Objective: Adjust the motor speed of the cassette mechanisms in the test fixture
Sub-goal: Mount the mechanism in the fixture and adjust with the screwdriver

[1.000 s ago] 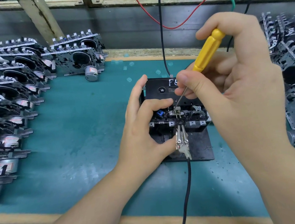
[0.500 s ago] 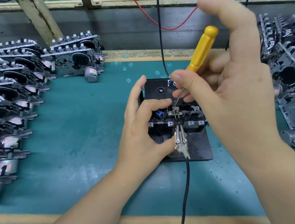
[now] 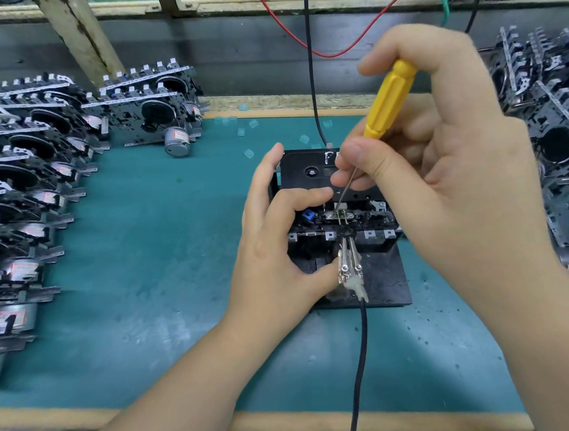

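Since half a second ago the right hand [image 3: 452,180], pinching the one yellow screwdriver [image 3: 388,101], has curled its forefinger back over the handle cap; the blade tip remains on the adjuster, so trimming appears ongoing. The left hand [image 3: 279,250] grips the cassette mechanism [image 3: 342,220] seated in the single test fixture [image 3: 382,282] at mid-worktop [image 3: 163,260], thumb at the probe clip [image 3: 349,268]. Left of the fixture lie roughly a dozen mechanisms [image 3: 25,176]; right, several more [image 3: 556,116], uncountable.

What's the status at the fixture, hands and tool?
Left hand grips mechanism in test fixture. Right hand pinches yellow screwdriver, tip down on the mechanism. Probe clip attached in front; nothing blocking.
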`<state>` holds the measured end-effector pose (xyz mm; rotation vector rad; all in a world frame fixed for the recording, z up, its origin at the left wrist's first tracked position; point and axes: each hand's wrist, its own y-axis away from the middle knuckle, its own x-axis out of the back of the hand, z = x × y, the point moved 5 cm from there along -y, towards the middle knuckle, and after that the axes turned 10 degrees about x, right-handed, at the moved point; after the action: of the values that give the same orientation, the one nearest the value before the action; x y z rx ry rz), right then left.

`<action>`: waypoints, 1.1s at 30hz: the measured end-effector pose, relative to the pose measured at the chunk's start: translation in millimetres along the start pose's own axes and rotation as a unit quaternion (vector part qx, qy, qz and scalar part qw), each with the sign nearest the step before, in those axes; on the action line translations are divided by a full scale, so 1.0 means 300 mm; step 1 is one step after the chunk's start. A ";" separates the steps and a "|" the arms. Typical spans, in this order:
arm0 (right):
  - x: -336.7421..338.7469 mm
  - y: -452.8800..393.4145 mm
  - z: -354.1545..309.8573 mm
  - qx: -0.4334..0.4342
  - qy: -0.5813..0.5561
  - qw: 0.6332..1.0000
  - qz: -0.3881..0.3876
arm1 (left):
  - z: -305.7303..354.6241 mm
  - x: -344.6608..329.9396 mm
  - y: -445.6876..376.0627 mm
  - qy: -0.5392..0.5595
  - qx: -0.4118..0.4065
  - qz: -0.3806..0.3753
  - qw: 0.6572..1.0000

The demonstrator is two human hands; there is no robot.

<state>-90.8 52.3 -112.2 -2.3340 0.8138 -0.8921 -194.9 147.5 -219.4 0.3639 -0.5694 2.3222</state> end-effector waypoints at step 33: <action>-0.005 0.003 0.001 0.010 0.010 1.000 0.027 | 0.002 0.000 -0.002 -0.006 -0.001 0.003 1.000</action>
<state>-92.0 52.8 -113.6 -2.2795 0.8678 -0.8978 -194.6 147.5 -218.8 0.3762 -0.5803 2.3257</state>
